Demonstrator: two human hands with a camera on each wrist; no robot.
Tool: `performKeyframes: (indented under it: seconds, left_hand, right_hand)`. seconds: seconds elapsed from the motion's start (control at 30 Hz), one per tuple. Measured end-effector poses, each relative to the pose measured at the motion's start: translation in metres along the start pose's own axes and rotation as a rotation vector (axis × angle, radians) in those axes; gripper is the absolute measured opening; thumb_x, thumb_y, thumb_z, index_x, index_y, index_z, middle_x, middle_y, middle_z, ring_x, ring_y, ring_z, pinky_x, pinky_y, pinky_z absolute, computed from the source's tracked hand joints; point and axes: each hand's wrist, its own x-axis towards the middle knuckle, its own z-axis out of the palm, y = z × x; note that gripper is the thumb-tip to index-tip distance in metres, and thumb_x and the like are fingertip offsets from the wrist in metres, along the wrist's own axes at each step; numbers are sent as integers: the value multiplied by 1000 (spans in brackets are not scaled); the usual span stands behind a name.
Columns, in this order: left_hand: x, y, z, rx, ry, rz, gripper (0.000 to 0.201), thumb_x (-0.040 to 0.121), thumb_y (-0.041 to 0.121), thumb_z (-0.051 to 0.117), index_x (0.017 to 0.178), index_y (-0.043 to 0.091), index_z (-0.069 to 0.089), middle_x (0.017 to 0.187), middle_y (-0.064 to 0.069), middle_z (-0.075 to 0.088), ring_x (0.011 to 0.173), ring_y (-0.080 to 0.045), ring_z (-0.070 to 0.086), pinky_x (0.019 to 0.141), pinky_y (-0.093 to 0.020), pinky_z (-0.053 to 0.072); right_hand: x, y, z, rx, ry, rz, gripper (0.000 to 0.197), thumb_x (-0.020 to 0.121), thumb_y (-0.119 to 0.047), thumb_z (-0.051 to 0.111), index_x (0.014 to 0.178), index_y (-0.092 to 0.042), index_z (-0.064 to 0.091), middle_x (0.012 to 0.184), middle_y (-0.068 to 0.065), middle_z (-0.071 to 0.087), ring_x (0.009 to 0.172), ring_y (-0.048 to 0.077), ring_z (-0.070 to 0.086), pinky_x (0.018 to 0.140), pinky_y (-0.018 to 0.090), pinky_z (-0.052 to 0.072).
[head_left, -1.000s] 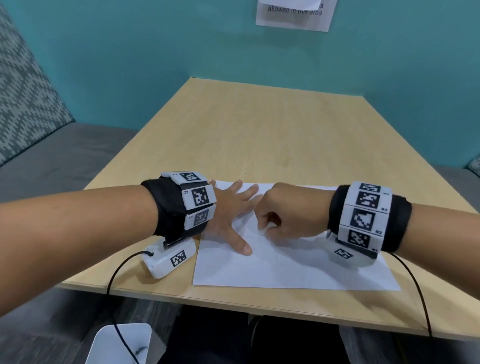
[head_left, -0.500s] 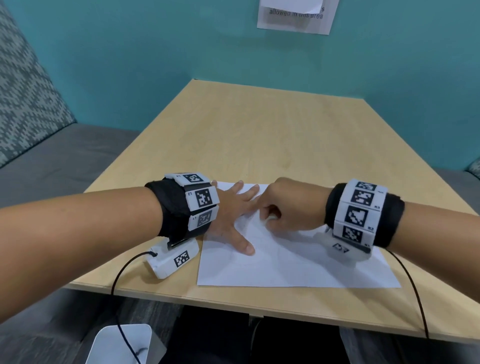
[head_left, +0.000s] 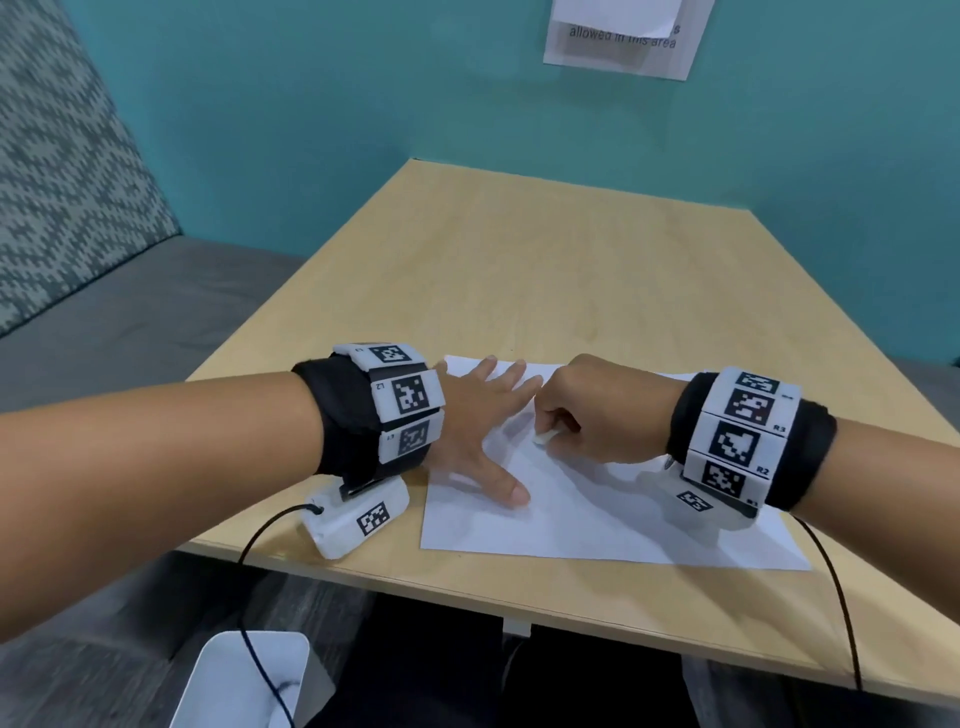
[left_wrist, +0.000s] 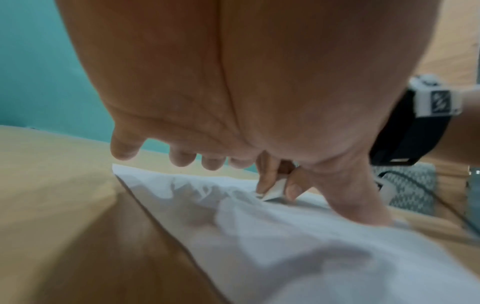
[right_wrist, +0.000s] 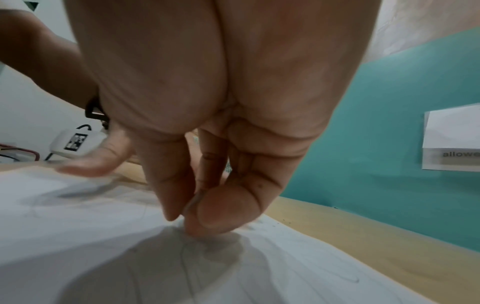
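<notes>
on the paper (head_left: 597, 519), left hand (head_left: 467, 421) lies flat; left wrist view best shows right hand (head_left: 597, 410) pinching an eraser (left_wrist: 275, 190); sign (head_left: 623, 47) reads "allowed in this area".

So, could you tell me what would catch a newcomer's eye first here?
The left hand lies flat on a white paper near the table's front edge, while the right hand pinches a small white eraser against it. Both wrists wear black-and-white marker bands. A notice hangs on the teal wall behind.

Matt paper sheet (head_left: 597, 514), perhaps rubber eraser (head_left: 544, 438)
</notes>
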Motion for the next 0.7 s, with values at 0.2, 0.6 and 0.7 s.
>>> performKeyframes:
  seconds: [0.2, 0.6, 0.7]
  left_hand:
    - [-26, -6, 2, 98, -158, 0, 122, 72, 78, 62, 154, 37, -19, 162, 9, -26, 151, -17, -18, 118, -63, 0]
    - [-20, -11, 10, 51, -111, 49, 112, 69, 80, 63, 154, 48, -3, 162, 12, -25, 151, -24, -20, 112, -73, 4]
    - [-21, -10, 9, 36, -116, 56, 101, 72, 76, 65, 153, 49, 11, 163, 9, -25, 150, -26, -21, 112, -73, 2]
  right_hand:
    - [1, -8, 1, 80, 45, -60, 11, 82, -21, 66, 89, -14, 71, 70, -10, 60, 60, -1, 48, 59, 15, 37]
    - [3, -30, -4, 91, -12, -97, 14, 81, -14, 64, 91, -13, 74, 62, -19, 50, 58, -4, 47, 65, 21, 39]
    - [-4, -49, 1, 143, -83, -170, 12, 81, -11, 62, 89, -10, 72, 60, -17, 49, 56, -1, 46, 58, 17, 37]
